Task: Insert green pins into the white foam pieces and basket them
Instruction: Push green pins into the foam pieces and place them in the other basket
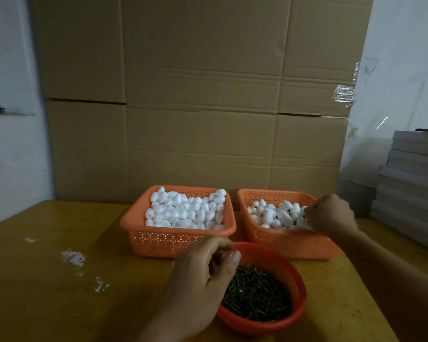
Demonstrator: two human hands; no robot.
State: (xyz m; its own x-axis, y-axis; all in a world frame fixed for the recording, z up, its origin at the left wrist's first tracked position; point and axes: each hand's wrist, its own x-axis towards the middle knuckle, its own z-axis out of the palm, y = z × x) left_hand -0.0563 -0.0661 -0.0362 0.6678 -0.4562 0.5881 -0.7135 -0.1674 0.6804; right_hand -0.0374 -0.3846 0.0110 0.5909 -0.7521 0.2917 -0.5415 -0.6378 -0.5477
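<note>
A round red bowl (295,275) of thin green pins (257,294) stands at the front of the table. Behind it are two orange baskets. The left basket (158,239) is heaped with white foam pieces (185,211). The right basket (289,243) holds a shallower layer of foam pieces (274,214). My left hand (203,275) hovers over the bowl's left rim, fingers loosely curled and thumb pointing at the pins, with no pin visible in it. My right hand (330,213) reaches into the right basket's right side, its curled fingers closed on a foam piece there.
A large flattened cardboard sheet (198,95) stands upright just behind the baskets. A stack of grey boards (413,178) sits at the right edge of the table. White crumbs (73,257) lie on the yellow tabletop (59,304) at the left.
</note>
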